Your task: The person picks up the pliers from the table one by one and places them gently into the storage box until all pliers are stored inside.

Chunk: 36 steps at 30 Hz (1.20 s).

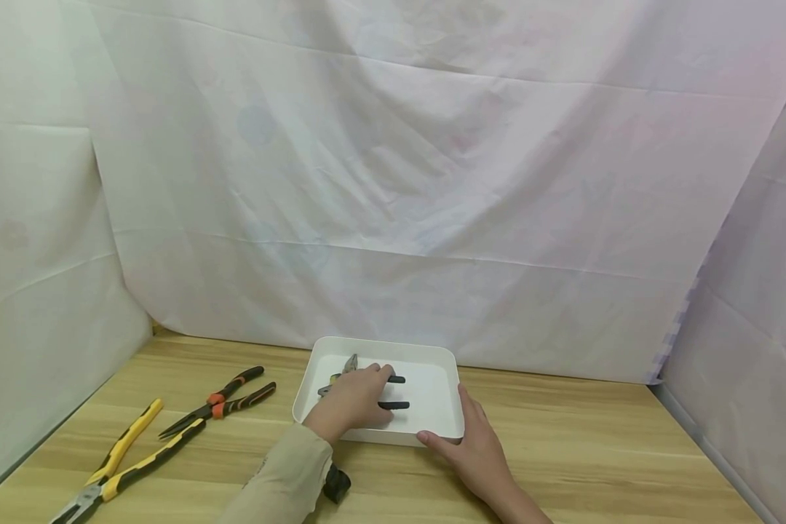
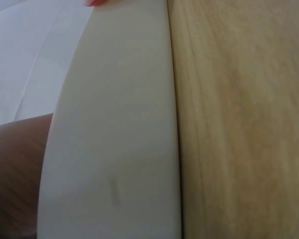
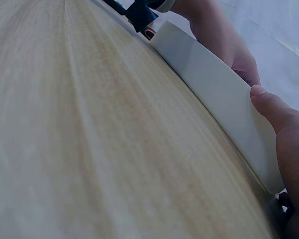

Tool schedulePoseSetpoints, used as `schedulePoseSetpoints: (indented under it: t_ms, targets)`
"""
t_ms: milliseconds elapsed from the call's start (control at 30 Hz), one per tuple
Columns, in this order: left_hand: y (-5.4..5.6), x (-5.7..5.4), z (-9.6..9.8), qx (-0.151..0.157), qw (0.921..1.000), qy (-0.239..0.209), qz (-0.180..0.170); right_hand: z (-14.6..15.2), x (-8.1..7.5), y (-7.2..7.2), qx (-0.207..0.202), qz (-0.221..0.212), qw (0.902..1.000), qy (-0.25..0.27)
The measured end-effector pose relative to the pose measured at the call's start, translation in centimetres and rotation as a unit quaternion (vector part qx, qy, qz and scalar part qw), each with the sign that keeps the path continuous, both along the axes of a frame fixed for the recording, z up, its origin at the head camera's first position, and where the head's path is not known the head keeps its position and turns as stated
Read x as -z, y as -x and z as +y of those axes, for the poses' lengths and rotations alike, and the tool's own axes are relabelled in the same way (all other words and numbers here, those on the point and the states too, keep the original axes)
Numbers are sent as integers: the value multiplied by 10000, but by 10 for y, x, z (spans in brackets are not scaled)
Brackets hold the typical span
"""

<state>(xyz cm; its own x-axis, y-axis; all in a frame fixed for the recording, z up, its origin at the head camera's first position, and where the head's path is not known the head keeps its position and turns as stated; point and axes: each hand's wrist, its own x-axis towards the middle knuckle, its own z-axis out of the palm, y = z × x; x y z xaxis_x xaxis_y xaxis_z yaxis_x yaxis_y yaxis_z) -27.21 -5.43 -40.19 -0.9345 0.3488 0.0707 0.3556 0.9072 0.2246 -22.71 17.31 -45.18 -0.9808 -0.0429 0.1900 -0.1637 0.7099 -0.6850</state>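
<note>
A shallow white tray (image 1: 432,375) stands on the wooden table. My left hand (image 1: 356,397) reaches over its front wall and grips pliers with black handles (image 1: 396,405) inside it. Metal plier jaws show left of the hand, with a bit of yellow-green beside them; the middle is hidden under the hand. At the tray's front right corner my right hand (image 1: 478,444) holds the rim, its thumb on the front wall and its fingers along the right side. In the right wrist view, the right thumb (image 3: 266,99) presses the tray's top edge.
Left of the tray lie long-nose pliers (image 1: 212,406) with black and orange handles. Nearer the front left are larger pliers (image 1: 94,491) with yellow and black handles. A black device (image 1: 336,484) sits by the left wrist. White cloth (image 1: 399,182) hangs behind and at both sides.
</note>
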Motion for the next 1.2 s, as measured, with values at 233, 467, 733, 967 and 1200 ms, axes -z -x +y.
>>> schedulePoseSetpoints:
  t_ms: [233, 467, 733, 967, 1200]
  targets:
    - [0, 0, 1, 110, 9998, -105, 101, 0, 0, 0, -15, -6, 10000, 23]
    - [-1, -3, 1, 160, 9998, -82, 132, 0, 1, 1, -31, 35, 10000, 32]
    - [0, -3, 1, 194, 9997, -64, 125, 0, 2, 1, -22, 34, 10000, 25]
    - [0, -2, 3, 216, 9996, -140, 138, 1, 2, 1, -26, 66, 10000, 31]
    - [-2, -2, 3, 181, 9995, -222, 128, 1, 2, 1, -26, 45, 10000, 26]
